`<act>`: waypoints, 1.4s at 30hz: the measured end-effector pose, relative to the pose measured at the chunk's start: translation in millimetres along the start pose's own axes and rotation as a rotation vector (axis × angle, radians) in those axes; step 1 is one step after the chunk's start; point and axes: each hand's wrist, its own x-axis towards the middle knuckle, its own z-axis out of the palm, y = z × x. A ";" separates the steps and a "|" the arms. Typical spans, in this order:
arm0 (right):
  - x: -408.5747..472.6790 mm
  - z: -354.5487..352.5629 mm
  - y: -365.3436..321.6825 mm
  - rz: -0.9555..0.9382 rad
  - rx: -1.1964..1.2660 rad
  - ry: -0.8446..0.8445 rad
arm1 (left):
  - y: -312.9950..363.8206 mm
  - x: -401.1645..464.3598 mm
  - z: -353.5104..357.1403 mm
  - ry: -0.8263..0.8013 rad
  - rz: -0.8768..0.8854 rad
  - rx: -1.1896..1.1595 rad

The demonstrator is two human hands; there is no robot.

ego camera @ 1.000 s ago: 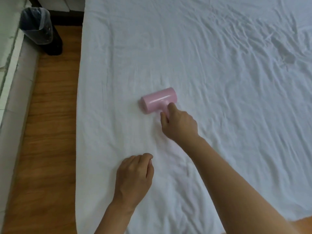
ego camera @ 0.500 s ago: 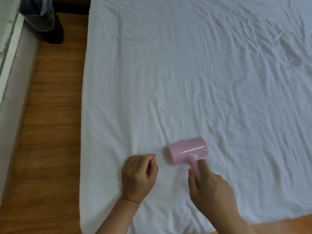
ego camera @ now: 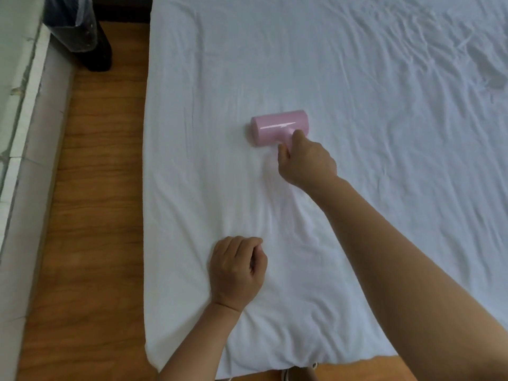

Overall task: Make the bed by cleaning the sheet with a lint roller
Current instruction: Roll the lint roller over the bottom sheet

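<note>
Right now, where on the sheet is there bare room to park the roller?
Free: the sheet beyond and right of the lint roller, and the strip between the roller and the bed's left edge. Crowded: the near middle, where the left hand rests on the sheet and the right hand grips the roller handle.

The wide white cotton sheet (ego camera: 357, 78) spreads over the bed and takes up the middle and right of the room. On it, toward the left-centre, lies the pink plastic lint roller (ego camera: 277, 127), its drum crosswise on the cloth. Just behind the drum, nearer the foot, the right hand (ego camera: 306, 163) grips the roller's stem. Nearer still and a little to the left, well apart from the roller, the left hand (ego camera: 236, 270) rests on the sheet. Left of the bed runs the brown wooden plank floor (ego camera: 90, 215). At the far left end of that floor stands the tall dark bin lined with clear plastic (ego camera: 79, 31).
</note>
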 end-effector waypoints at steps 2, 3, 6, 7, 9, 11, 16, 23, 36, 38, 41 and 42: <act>-35.8 1.1 15.8 -0.019 0.007 -0.021 | 0.6 0.0 -0.7 -0.007 -0.009 -0.016; -58.8 4.9 27.1 -0.028 -0.003 -0.026 | 0.2 0.2 -0.9 -0.009 -0.010 -0.023; -140.0 18.1 62.0 -0.030 -0.088 -0.004 | 0.1 0.5 -1.1 -0.016 -0.009 -0.023; -166.5 22.1 71.6 -0.028 -0.113 -0.003 | 0.0 0.4 -0.9 -0.017 -0.009 -0.018; -207.8 27.0 84.3 0.006 -0.106 -0.018 | -0.6 -0.4 -0.1 -0.012 -0.006 -0.009; -225.1 29.9 90.3 0.055 -0.096 -0.039 | -1.0 -1.1 0.9 -0.007 -0.005 -0.003; -163.3 30.2 67.7 -0.020 -0.075 0.040 | 1.0 -0.3 0.9 0.006 0.000 0.005; 23.5 13.5 -4.0 -0.067 -0.022 0.051 | -0.9 -0.7 2.7 0.013 0.015 0.017; -151.1 19.8 63.6 -0.090 -0.071 0.037 | 1.1 0.2 -3.9 0.050 -0.003 -0.040; -199.3 16.9 78.3 -0.037 -0.108 0.009 | 0.7 1.8 -7.0 0.040 0.002 -0.055; -232.0 9.4 81.9 0.043 -0.081 0.031 | 1.9 3.3 -11.2 0.043 -0.056 -0.154; -231.5 7.5 75.8 0.049 -0.048 0.051 | 3.3 4.1 -13.0 0.075 -0.140 -0.239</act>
